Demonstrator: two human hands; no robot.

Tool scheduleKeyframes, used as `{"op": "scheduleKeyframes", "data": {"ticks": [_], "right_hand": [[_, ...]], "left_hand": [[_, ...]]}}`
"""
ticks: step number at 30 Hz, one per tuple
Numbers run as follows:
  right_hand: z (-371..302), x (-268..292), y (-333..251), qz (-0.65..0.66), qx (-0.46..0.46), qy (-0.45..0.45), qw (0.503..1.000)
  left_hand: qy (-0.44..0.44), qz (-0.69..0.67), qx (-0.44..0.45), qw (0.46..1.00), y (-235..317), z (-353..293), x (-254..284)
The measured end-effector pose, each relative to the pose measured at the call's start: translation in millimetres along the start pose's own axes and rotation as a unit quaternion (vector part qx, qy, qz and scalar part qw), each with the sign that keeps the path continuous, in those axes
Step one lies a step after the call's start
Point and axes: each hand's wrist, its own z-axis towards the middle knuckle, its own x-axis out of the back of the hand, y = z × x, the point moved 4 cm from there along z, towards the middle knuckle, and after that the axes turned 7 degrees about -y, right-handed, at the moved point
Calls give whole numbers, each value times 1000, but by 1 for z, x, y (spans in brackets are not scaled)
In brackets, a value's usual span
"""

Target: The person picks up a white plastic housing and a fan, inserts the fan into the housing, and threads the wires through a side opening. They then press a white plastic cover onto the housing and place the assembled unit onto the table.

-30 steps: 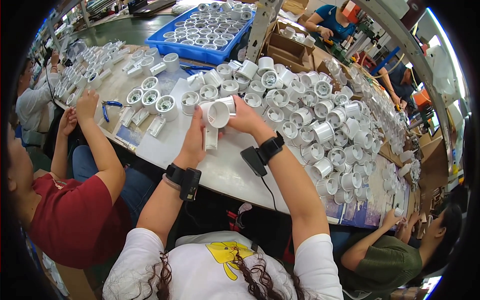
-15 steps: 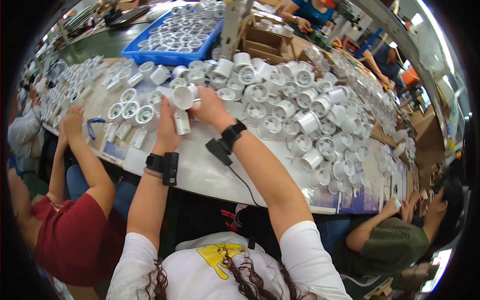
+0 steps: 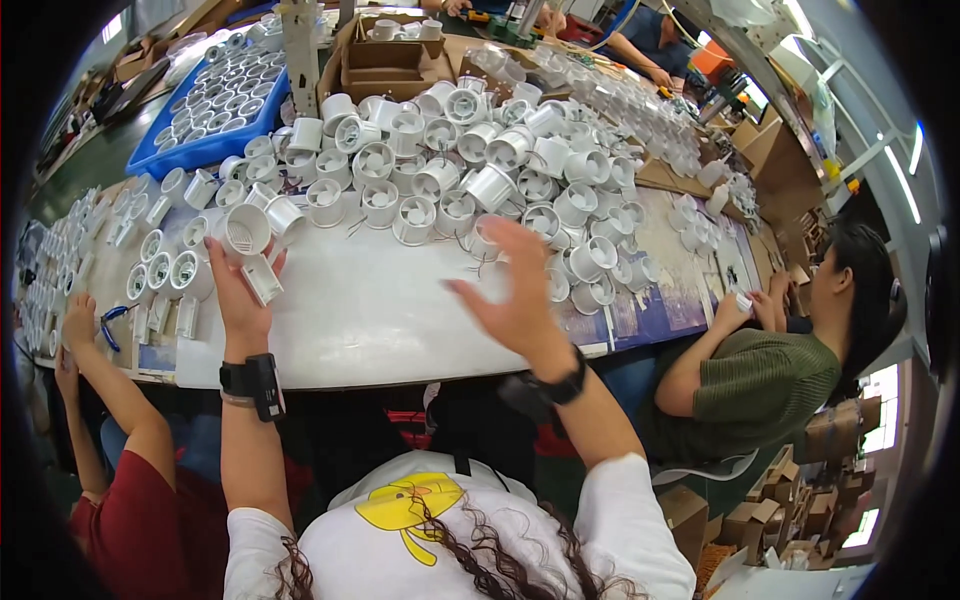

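My left hand (image 3: 242,310) grips a white round plastic housing with a rectangular stem (image 3: 262,281), its cup-shaped end (image 3: 246,228) facing me. Fingers and thumb wrap the lower part. My right hand (image 3: 518,295), slightly blurred, is off to the right, fingers and thumb apart and holding nothing. It hovers at the near edge of a big pile of white round housings (image 3: 437,180), many with fan-like blades and thin wires inside. Left of my left hand stand several similar housings (image 3: 186,268) with green parts inside, their rectangular stems toward me.
A blue tray (image 3: 200,152) of round housings lies at the back left, by a metal post (image 3: 300,60) and a cardboard box (image 3: 385,75). Blue-handled pliers (image 3: 112,325) rest near a co-worker's hands at left. Another co-worker (image 3: 770,370) sits at right.
My right hand has come off the white housing and swung right toward the pile, opening. The left hand keeps the housing. The whole view has shifted to the right.
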Motion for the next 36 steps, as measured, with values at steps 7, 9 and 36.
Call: {"op": "scheduleKeyframes", "data": {"ticks": [7, 9, 36], "right_hand": [[-133, 131, 135, -170, -321, 7, 932], [-136, 129, 151, -136, -341, -20, 930], [-105, 63, 117, -59, -173, -152, 971]], "left_hand": [[-27, 12, 9, 1000, -15, -9, -20], [-69, 18, 29, 997, -27, -15, -34], [-405, 110, 296, 858, -204, -109, -198]]}}
